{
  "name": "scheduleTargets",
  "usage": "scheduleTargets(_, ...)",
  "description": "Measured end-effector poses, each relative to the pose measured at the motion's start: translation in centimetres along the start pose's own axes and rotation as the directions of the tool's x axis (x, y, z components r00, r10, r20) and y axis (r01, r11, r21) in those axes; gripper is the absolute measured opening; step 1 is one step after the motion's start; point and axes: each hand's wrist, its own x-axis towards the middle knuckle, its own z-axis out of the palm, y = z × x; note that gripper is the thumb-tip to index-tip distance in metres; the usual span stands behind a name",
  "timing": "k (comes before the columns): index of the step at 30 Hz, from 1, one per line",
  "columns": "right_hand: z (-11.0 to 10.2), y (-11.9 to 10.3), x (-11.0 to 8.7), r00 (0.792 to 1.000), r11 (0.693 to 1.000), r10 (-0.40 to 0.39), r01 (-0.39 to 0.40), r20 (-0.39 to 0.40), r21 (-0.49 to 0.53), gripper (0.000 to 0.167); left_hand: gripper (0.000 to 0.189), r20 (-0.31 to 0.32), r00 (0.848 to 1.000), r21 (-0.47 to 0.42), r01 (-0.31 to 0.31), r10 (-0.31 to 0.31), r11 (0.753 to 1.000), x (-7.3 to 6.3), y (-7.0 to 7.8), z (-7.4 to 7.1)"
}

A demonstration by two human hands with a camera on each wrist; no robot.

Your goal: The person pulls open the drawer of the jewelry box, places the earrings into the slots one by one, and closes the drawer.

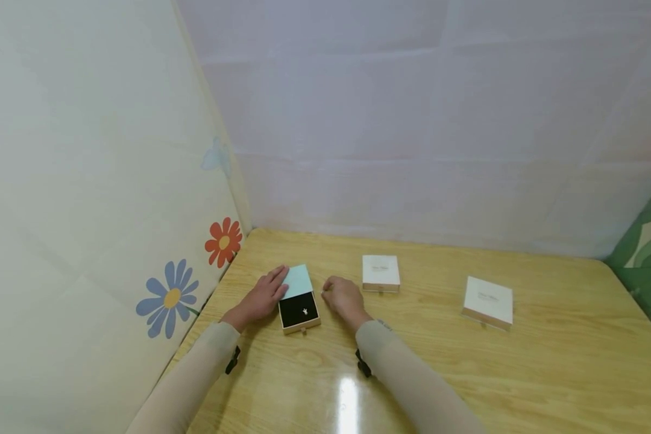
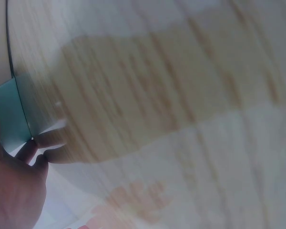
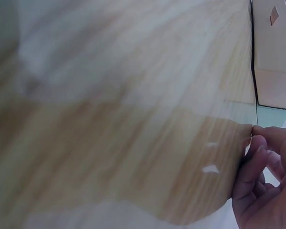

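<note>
A drawer-style jewelry box with a pale blue sleeve (image 1: pixel 299 281) lies on the table, its drawer (image 1: pixel 302 326) pulled out toward me. On the drawer's black lining (image 1: pixel 292 311) sits a small shiny piece of jewelry (image 1: pixel 305 311). My left hand (image 1: pixel 262 299) rests on the sleeve's left side, fingers stretched along it; the left wrist view shows the sleeve (image 2: pixel 10 114) beside that hand (image 2: pixel 16 191). Just right of the box, my right hand (image 1: pixel 345 298) is low over the table, fingertips pinching a tiny bright thing too small to make out. In the right wrist view its fingers (image 3: pixel 250 179) are curled.
Two closed white boxes stand farther right, one near the middle (image 1: pixel 380 269) and one beyond it (image 1: pixel 488 299). A pale cloth wall (image 1: pixel 412 181) hangs behind the wooden table (image 1: pixel 564 355); a flowered sheet (image 1: pixel 87 241) borders its left side.
</note>
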Motion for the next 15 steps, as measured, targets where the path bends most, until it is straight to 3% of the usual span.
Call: scheduleTargets(15,0.04,0.21,0.01,1.0,1.0,-0.018,0.018,-0.001,-0.004,0.011,0.059,0.008,1.0,0.007,0.014,-0.014,1.0,0.15,-0.09,0.08)
